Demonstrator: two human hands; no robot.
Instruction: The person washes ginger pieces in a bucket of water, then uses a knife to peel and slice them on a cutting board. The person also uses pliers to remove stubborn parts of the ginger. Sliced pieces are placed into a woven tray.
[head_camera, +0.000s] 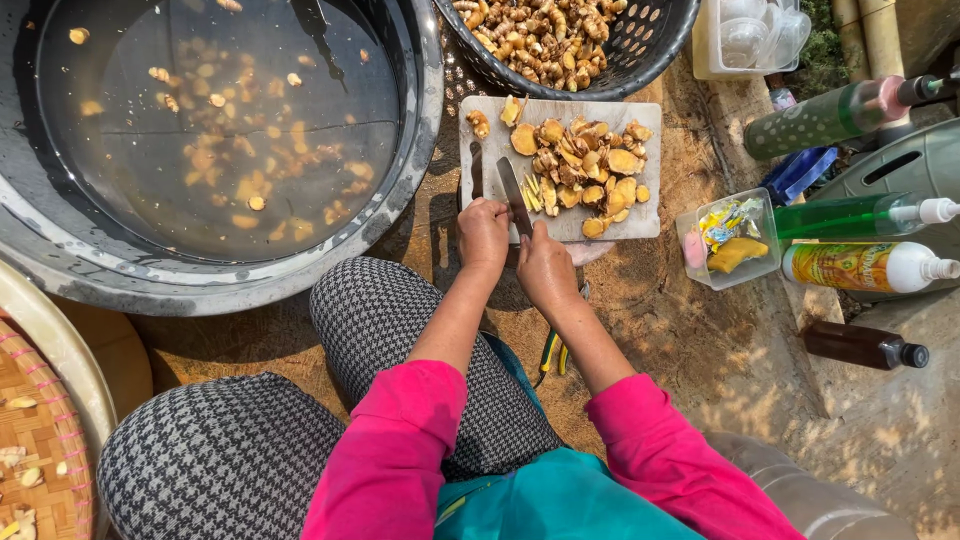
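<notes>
While gripping a knife (514, 193) over the near edge of a white board (645, 215), left hand (483, 232) and right hand (544, 268) side by side, fingers curled shut. Sliced yellow roots (585, 165) heaped on board. Basket (650, 45) beyond, water basin (420, 150) to the left.

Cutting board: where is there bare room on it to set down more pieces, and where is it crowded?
The cutting board is bare along its left strip, beside the knife, and in its top right corner near the basket. The middle and right are crowded with the cut root pile. The near edge is taken by the left hand and right hand.
</notes>
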